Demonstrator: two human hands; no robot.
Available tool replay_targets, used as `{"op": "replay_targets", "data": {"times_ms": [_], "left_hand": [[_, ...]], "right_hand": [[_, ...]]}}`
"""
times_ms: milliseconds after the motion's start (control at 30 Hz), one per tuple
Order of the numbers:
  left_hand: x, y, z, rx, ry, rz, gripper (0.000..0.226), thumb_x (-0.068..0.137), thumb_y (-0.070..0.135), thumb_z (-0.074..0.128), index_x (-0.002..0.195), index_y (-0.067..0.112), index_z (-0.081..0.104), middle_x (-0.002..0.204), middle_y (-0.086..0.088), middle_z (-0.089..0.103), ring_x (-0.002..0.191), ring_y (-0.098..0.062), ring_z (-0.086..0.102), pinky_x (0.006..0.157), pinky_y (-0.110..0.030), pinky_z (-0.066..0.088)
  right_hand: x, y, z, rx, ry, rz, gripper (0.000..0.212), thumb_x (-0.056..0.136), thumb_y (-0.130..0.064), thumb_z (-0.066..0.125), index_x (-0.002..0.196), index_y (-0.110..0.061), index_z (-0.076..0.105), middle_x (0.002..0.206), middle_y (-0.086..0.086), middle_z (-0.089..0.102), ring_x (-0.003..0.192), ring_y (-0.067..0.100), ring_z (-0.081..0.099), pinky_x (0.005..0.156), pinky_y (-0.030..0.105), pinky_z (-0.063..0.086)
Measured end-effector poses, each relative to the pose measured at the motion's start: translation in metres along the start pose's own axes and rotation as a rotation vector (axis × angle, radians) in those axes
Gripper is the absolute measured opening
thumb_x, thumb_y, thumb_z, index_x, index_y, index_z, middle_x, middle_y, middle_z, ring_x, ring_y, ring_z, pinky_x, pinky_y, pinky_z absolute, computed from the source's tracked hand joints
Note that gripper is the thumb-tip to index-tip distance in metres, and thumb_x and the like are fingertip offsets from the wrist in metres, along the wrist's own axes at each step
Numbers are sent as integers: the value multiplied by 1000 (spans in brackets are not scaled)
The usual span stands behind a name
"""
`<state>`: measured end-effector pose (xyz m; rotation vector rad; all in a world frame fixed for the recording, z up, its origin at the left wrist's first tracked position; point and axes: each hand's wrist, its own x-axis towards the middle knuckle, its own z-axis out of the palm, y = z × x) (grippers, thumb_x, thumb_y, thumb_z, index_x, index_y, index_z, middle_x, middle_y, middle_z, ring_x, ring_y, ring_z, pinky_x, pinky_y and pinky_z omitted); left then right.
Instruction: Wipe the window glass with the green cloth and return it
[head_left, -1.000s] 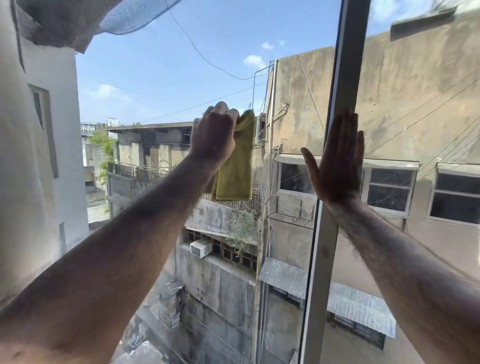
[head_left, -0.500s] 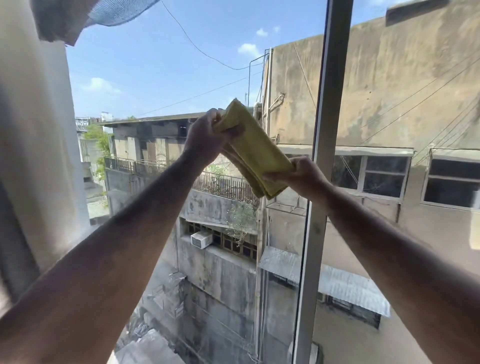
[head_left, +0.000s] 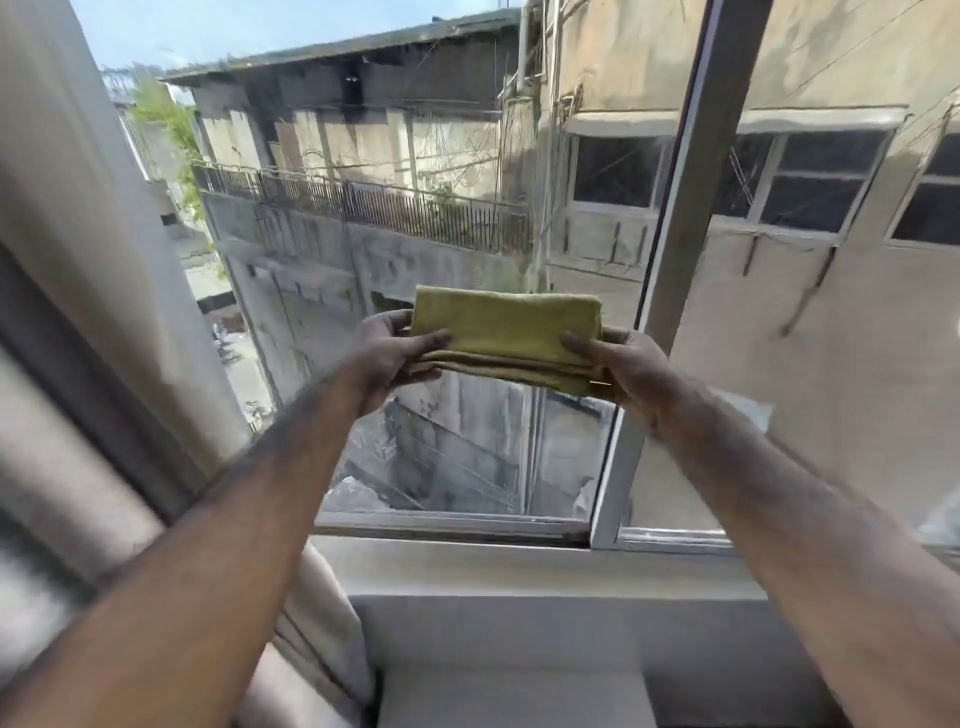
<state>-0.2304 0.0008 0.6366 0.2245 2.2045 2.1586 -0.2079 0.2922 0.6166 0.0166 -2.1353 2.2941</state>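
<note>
We hold folded yellow-green terry cloth (head_left: 506, 335) level before window glass (head_left: 457, 447): left hand (head_left: 387, 358) pinching nine-o'clock end, right hand (head_left: 621, 371) three-o'clock end. Soft, light, floppy; grip folded ends.

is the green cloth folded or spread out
Folded: the cloth shows stacked layers along its near edge, held between left hand and right hand.

The curtain (head_left: 78, 322) at the left is smeared by motion blur and cut off by the picture's edge. Both forearms run out at the bottom corners. Fingers of each hand (beneath the green cloth (head_left: 506, 325)) are hidden.
</note>
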Motion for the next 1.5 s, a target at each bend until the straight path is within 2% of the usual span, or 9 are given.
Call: {"op": "replay_targets", "data": {"times_ms": [233, 467, 767, 900, 1000, 1067, 1167, 1333, 1500], "left_hand": [[-40, -219, 1, 111, -24, -327, 17, 83, 15, 85, 97, 15, 75, 80, 5, 79, 62, -6, 72, 49, -20, 59], [-124, -452, 12, 173, -106, -639, 14, 85, 2, 80, 95, 11, 76, 70, 5, 80, 61, -4, 74, 55, -16, 61], [-255, -651, 40, 296, -272, -1006, 13, 87, -9, 74, 90, 4, 73, 59, 2, 77, 56, -10, 72, 53, -15, 60], [-290, -698, 51, 487, -288, -1037, 19, 75, 1, 89, 90, 6, 77, 76, -8, 74, 63, -14, 69, 53, -16, 61], [-307, -727, 51, 690, -363, -1051, 25, 67, 17, 97, 84, 11, 79, 78, -6, 78, 69, -21, 74, 69, -33, 68], [-315, -739, 53, 860, -450, -1021, 28, 64, 32, 96, 72, 17, 73, 73, -3, 77, 75, -27, 77, 77, -41, 66], [-320, -743, 64, 1059, -554, -953, 31, 71, 41, 89, 67, 22, 65, 79, 2, 70, 85, -27, 71, 68, -34, 54], [-317, -741, 78, 1325, -798, -822, 33, 82, 46, 82, 98, 18, 74, 106, -5, 73, 91, -27, 66, 73, -32, 48], [-308, -712, 76, 1412, -809, -750, 47, 82, 61, 77, 96, 19, 61, 109, -7, 70, 88, -27, 60, 72, -34, 46]], "right_hand": [[-46, 220, -21, -5, 8, 342, 16, 88, -11, 81, 104, -11, 78, 88, -3, 83, 77, 10, 79, 61, 24, 65], [-144, 456, -44, 14, -77, 733, 28, 95, 7, 67, 110, -14, 76, 97, -3, 83, 87, 9, 79, 88, 24, 64], [-307, 663, -48, -22, 173, 1125, 26, 86, 9, 77, 111, 11, 73, 104, 23, 76, 77, 19, 75, 71, 20, 67], [-346, 710, -44, -101, 263, 1221, 30, 80, 7, 84, 109, 10, 76, 113, 26, 78, 95, 30, 78, 92, 38, 66], [-358, 730, -38, -187, 290, 1259, 29, 74, 5, 89, 98, 12, 75, 101, 22, 80, 103, 37, 78, 97, 47, 64], [-361, 738, -36, -279, 243, 1271, 24, 70, 4, 93, 80, 11, 72, 80, 14, 74, 87, 34, 80, 90, 47, 66], [-362, 747, -34, -415, 148, 1297, 38, 67, 3, 96, 56, -7, 61, 60, 3, 64, 58, 20, 71, 82, 45, 68], [-348, 749, -27, -773, -69, 1371, 46, 68, -22, 100, 65, -13, 55, 61, 5, 73, 54, 19, 75, 65, 30, 65], [-322, 707, -19, -1190, -251, 1196, 49, 78, -58, 85, 82, -16, 59, 93, 4, 71, 91, 28, 73, 72, 30, 55]]}}
